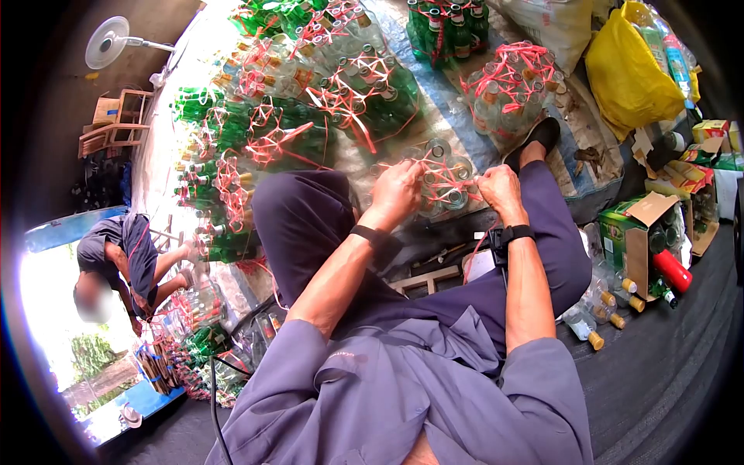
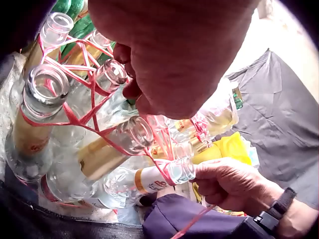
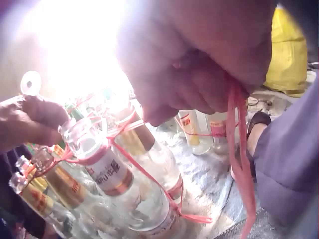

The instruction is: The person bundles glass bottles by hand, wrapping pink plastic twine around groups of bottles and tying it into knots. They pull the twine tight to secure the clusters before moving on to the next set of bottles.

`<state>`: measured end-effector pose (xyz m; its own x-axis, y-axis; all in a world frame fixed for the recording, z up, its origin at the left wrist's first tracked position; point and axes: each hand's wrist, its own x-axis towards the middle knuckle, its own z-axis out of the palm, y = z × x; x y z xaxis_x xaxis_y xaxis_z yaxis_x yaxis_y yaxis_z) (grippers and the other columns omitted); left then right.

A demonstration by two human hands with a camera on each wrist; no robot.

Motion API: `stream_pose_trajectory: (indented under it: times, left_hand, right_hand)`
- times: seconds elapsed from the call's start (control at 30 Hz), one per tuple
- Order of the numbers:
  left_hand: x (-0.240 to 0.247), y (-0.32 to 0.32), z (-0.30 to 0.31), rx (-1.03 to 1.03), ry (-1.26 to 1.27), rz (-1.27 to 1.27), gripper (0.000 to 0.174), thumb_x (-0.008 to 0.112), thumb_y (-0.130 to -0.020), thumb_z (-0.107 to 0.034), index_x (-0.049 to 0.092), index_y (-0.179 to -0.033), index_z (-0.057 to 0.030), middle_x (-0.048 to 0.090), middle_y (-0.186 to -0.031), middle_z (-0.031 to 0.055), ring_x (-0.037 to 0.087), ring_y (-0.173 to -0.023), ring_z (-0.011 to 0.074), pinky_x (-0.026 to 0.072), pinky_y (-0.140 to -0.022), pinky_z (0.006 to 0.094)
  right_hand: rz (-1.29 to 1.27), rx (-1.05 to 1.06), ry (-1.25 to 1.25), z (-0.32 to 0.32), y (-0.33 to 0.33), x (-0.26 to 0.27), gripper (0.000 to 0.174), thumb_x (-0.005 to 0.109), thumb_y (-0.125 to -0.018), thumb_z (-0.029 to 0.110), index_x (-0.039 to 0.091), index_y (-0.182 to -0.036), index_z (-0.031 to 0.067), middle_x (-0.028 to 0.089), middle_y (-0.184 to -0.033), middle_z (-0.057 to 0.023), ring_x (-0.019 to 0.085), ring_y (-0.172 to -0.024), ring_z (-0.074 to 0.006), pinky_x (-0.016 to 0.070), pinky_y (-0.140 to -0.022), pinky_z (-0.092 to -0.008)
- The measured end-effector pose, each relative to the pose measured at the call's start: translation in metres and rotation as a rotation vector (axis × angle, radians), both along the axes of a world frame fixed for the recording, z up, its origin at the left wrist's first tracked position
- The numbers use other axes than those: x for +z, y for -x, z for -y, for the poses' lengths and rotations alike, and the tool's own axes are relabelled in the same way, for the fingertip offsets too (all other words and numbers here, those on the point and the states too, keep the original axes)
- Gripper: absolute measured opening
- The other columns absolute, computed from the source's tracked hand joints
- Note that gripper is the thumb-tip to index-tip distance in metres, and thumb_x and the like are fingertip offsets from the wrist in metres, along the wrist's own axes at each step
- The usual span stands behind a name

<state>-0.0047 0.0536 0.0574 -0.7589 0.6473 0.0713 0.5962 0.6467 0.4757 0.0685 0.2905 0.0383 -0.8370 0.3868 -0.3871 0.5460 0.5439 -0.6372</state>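
A cluster of clear glass bottles [image 1: 446, 170] stands between the person's knees, pink plastic string [image 2: 94, 94] laced around the necks. The left hand [image 1: 397, 190] is at the left side of the cluster, its curled fingers pinching the string among the bottle necks; its palm hides part of this in the left wrist view. On the other side, the right hand [image 1: 502, 190] grips pink string [image 3: 239, 159], whose doubled strands hang down from the fist. The right fingertips are right at the mouth of a labelled bottle [image 2: 149, 180] in the left wrist view.
Strung bundles of green bottles [image 1: 294, 132] crowd the left. Another tied clear bundle [image 1: 504, 101] stands beyond the right foot. A yellow bag [image 1: 635, 70], an open carton [image 1: 628, 232] and loose bottles [image 1: 604, 306] are on the right. Another person [image 1: 128, 256] bends over at left.
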Motion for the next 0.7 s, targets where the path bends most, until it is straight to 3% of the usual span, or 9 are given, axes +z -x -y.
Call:
stream_pose_trajectory:
  times: [0.17, 0.23, 0.27, 0.4, 0.53, 0.6, 0.63, 0.7]
  left_hand:
    - [0.009, -0.011, 0.010, -0.034, 0.038, 0.038, 0.036, 0.070, -0.080, -0.020, 0.061, -0.111, -0.0049, 0.062, -0.099, 0.0142, 0.058, -0.105, 0.0346, 0.0472, -0.089, 0.0438]
    - [0.018, -0.023, 0.017, -0.077, 0.006, -0.047, 0.052, 0.072, -0.078, -0.022, 0.057, -0.124, -0.0039, 0.062, -0.110, 0.0155, 0.055, -0.111, 0.0358, 0.0426, -0.097, 0.0452]
    - [0.022, -0.028, 0.020, -0.084, 0.057, -0.001, 0.063, 0.074, -0.075, -0.021, 0.052, -0.132, -0.0039, 0.058, -0.122, 0.0156, 0.051, -0.116, 0.0359, 0.0388, -0.101, 0.0462]
    - [0.006, -0.040, 0.036, -0.031, 0.038, -0.169, 0.066, 0.074, -0.072, -0.018, 0.050, -0.132, -0.0041, 0.051, -0.128, 0.0141, 0.049, -0.117, 0.0348, 0.0390, -0.100, 0.0461]
    - [0.004, -0.047, 0.044, 0.017, 0.037, -0.264, 0.065, 0.073, -0.072, -0.017, 0.050, -0.132, -0.0036, 0.051, -0.123, 0.0149, 0.049, -0.113, 0.0344, 0.0397, -0.093, 0.0451]
    - [0.007, -0.046, 0.049, 0.156, -0.047, -0.141, 0.065, 0.074, -0.070, -0.017, 0.052, -0.130, -0.0062, 0.050, -0.122, 0.0147, 0.048, -0.113, 0.0333, 0.0389, -0.091, 0.0461]
    - [0.006, -0.045, 0.051, 0.162, -0.055, -0.142, 0.065, 0.074, -0.070, -0.017, 0.052, -0.130, -0.0062, 0.050, -0.122, 0.0147, 0.048, -0.113, 0.0333, 0.0389, -0.091, 0.0461]
    - [0.004, -0.042, 0.054, 0.105, 0.089, -0.234, 0.075, 0.080, -0.067, -0.023, 0.049, -0.135, -0.0147, 0.051, -0.126, 0.0121, 0.048, -0.118, 0.0333, 0.0361, -0.097, 0.0492]
  right_hand:
    - [-0.073, -0.031, 0.055, 0.003, -0.004, 0.013, 0.028, 0.066, -0.071, 0.027, 0.072, -0.076, -0.0008, 0.067, -0.074, -0.0241, 0.068, -0.074, -0.0400, 0.0532, -0.073, -0.0443]
    - [-0.091, -0.025, 0.046, 0.005, -0.005, 0.016, 0.029, 0.064, -0.070, 0.026, 0.071, -0.074, -0.0014, 0.066, -0.071, -0.0242, 0.067, -0.071, -0.0398, 0.0528, -0.071, -0.0440]
    - [-0.106, -0.025, 0.047, 0.007, -0.007, 0.018, 0.029, 0.062, -0.069, 0.025, 0.070, -0.072, -0.0021, 0.064, -0.068, -0.0243, 0.066, -0.067, -0.0395, 0.0524, -0.069, -0.0436]
    - [-0.137, -0.026, 0.043, 0.015, -0.007, 0.026, 0.028, 0.062, -0.068, 0.025, 0.070, -0.070, -0.0018, 0.063, -0.064, -0.0236, 0.065, -0.063, -0.0382, 0.0519, -0.067, -0.0429]
    - [-0.107, 0.007, 0.056, 0.021, -0.006, 0.030, 0.028, 0.063, -0.068, 0.026, 0.069, -0.069, -0.0015, 0.062, -0.062, -0.0223, 0.063, -0.060, -0.0364, 0.0511, -0.064, -0.0421]
    - [-0.103, 0.018, 0.074, 0.025, -0.008, 0.032, 0.029, 0.063, -0.069, 0.027, 0.069, -0.069, -0.0014, 0.062, -0.061, -0.0219, 0.063, -0.060, -0.0362, 0.0508, -0.063, -0.0418]
    - [-0.107, 0.038, 0.066, 0.026, -0.010, 0.033, 0.029, 0.064, -0.069, 0.027, 0.069, -0.068, -0.0013, 0.062, -0.061, -0.0217, 0.063, -0.058, -0.0351, 0.0506, -0.062, -0.0416]
    - [-0.113, 0.065, 0.052, 0.028, -0.013, 0.033, 0.029, 0.064, -0.070, 0.027, 0.069, -0.068, -0.0012, 0.061, -0.060, -0.0214, 0.063, -0.057, -0.0340, 0.0503, -0.061, -0.0415]
